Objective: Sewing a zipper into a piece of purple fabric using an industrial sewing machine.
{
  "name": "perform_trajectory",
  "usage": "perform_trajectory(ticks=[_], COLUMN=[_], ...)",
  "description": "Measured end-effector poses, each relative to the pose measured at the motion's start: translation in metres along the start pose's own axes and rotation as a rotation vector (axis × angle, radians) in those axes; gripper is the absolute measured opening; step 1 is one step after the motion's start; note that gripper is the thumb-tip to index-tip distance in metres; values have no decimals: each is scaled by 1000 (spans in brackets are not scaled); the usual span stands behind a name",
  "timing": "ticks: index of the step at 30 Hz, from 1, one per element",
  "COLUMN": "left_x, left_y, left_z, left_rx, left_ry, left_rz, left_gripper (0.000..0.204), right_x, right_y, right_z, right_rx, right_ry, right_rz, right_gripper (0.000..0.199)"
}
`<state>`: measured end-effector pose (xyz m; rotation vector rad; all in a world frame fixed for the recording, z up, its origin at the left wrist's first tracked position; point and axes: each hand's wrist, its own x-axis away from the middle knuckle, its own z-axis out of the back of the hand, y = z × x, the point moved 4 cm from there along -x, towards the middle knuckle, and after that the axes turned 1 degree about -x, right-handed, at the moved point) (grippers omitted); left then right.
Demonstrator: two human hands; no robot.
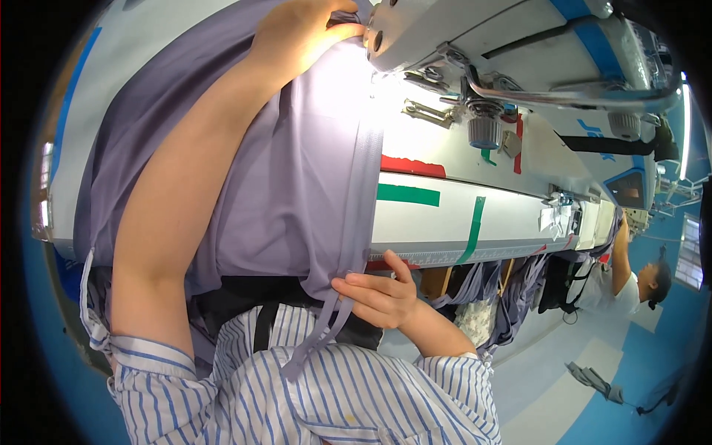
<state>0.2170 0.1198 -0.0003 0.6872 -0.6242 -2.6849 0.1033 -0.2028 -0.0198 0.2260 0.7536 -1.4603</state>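
Mauve fabric (252, 200) spreads over the sewing machine's bed and droops past its front edge. My left arm reaches across the cloth, and my left hand (297, 33) pinches it at the far end, beside the lit machine head (415, 33). Along the cloth's right side runs a narrow folded band (360, 178), passing under the lamp's glare near the needle area, which is washed out. At the front edge my right hand (382, 297) grips the near end of the band, one finger raised. Loose fabric tails (315, 345) dangle below it over my striped shirt.
A chrome lever and knob (483, 130) jut from the machine's right side. Green tape (408, 194) and a ruler strip (423, 257) mark the white table. More mauve garments (512, 311) hang off the front edge to the right. Farther right, a person (623, 285) sits at another machine.
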Motion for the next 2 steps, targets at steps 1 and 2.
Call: perform_trajectory(ticks=[1,2], left_x=[-2,-4], left_y=[-2,-5], left_z=[-1,-2], left_rx=[47,95], left_ry=[-1,-1], left_rz=[5,11], left_gripper=[34,37], right_x=[-1,-2], right_y=[1,2], right_z=[0,1], right_rx=[-2,-3], right_ry=[-8,-16], right_rz=[-7,-11], right_gripper=[24,23])
